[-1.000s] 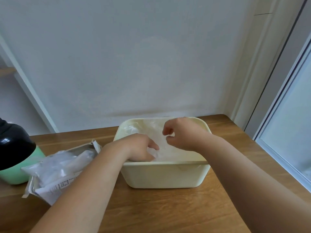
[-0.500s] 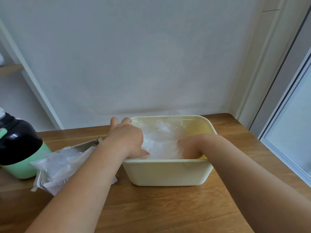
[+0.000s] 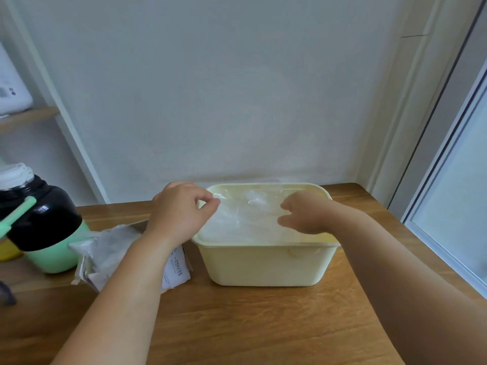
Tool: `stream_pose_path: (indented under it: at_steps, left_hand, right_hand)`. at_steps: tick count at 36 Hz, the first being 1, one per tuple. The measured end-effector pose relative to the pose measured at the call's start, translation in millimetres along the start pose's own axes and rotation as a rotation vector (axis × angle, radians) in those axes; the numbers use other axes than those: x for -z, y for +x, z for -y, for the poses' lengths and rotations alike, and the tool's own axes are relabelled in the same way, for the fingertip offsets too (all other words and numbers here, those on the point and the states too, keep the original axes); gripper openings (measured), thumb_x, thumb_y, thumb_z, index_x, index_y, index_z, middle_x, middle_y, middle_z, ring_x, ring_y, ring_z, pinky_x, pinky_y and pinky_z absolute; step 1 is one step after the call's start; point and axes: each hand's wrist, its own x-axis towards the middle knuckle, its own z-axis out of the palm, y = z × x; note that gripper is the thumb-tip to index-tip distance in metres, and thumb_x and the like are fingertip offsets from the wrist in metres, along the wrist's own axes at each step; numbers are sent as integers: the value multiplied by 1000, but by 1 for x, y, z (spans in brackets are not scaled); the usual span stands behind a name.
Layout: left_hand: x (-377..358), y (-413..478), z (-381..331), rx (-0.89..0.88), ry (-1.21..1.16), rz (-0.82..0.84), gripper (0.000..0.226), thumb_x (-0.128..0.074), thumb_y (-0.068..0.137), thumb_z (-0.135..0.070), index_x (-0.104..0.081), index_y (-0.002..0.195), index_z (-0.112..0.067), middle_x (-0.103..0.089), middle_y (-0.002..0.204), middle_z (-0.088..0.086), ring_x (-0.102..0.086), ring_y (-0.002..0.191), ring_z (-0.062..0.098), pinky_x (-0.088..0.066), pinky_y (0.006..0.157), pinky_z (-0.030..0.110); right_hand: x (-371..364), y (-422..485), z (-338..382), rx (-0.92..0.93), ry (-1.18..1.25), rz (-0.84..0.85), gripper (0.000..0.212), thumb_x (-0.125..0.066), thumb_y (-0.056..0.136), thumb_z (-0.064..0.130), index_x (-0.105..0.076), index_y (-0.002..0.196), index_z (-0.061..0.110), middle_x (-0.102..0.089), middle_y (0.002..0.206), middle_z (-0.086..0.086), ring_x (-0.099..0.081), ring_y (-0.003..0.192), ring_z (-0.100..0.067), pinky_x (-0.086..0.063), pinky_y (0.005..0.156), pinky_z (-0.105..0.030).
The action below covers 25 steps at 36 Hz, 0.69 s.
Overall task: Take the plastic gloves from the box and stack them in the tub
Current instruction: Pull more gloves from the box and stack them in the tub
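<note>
box (image 3: 118, 256) still had some left, right beside the tub (image 3: 263, 267). hands had come up from pressing the gloves (image 3: 245, 222) in it: left hand (image 3: 181, 214) fingers pinched the top one, right hand (image 3: 303, 214) curled, couldn't tell its grip, so stacking wasn't done

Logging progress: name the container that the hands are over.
The cream tub, holding clear plastic gloves: left hand and right hand reach over it. The torn glove box and green bottle sit off to its left.

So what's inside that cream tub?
Crumpled clear plastic gloves, piled nearly to the tub rim. The left hand and right hand cover the pile's sides; its bottom is hidden.
</note>
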Motion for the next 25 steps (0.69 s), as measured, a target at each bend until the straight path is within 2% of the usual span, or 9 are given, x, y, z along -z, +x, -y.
stream_pose_path:
  at_steps: [1,3,4,6,9,13,15,18,25]
  left_hand:
    - [1,-2,0,5,-31,-26,12,-64,88,-35,-70,77,-33,-65,81,-15,-57,105,18,-41,88,33]
    - [4,-7,-2,35,-83,-57,13,-65,89,-32,-73,82,-24,-68,92,-9,-57,99,16,-39,81,27]
    - [6,-9,-2,42,-92,-65,13,-65,89,-30,-74,85,-22,-67,95,-9,-57,98,13,-37,79,22]
    - [12,-14,1,43,-95,-67,12,-63,90,-28,-74,89,-22,-65,98,-11,-55,91,4,-34,72,8]
    - [23,-23,10,50,-75,-48,14,-59,93,-27,-72,97,-24,-60,98,-15,-50,82,-7,-32,67,-3]
    - [45,-38,38,117,-7,-15,20,-54,96,-24,-70,109,-22,-58,104,-14,-48,86,-6,-33,67,0]
    - [53,-44,53,158,38,31,22,-53,97,-23,-68,113,-23,-62,112,-10,-52,94,-1,-36,76,8]
    - [62,-55,66,218,73,156,27,-52,97,-23,-65,121,-24,-64,120,-10,-54,104,3,-41,88,22]
    - [74,-65,79,184,35,252,26,-59,94,-30,-66,119,-27,-66,111,-15,-59,100,0,-46,83,14]
  right_hand:
    - [1,-1,2,13,-13,-51,15,-47,94,35,-60,93,27,-57,97,10,-54,95,-18,-40,73,-17]
    - [2,-5,9,26,33,-146,32,-47,93,34,-59,121,23,-60,122,8,-54,114,-19,-44,92,-26]
    - [4,-8,14,43,83,-190,37,-48,93,30,-57,126,15,-59,128,2,-54,117,-21,-43,97,-30]
    - [6,-11,27,108,200,-255,37,-47,93,23,-56,123,3,-61,124,-9,-56,113,-25,-46,93,-35]
    - [5,-11,48,193,407,-301,32,-47,94,20,-59,124,14,-63,118,3,-57,110,-16,-40,84,-21]
    - [-3,0,84,299,514,-294,31,-45,95,15,-61,122,18,-62,111,7,-56,90,-9,-40,79,-18]
    - [-8,4,102,338,567,-235,30,-45,95,13,-61,121,16,-61,105,7,-56,85,-10,-45,80,-21]
    - [-20,10,128,391,608,-163,29,-48,94,13,-63,119,14,-62,104,4,-59,94,-14,-47,90,-26]
    - [-38,23,168,416,526,-322,29,-47,94,14,-63,119,17,-65,115,4,-57,106,-12,-35,75,-13]
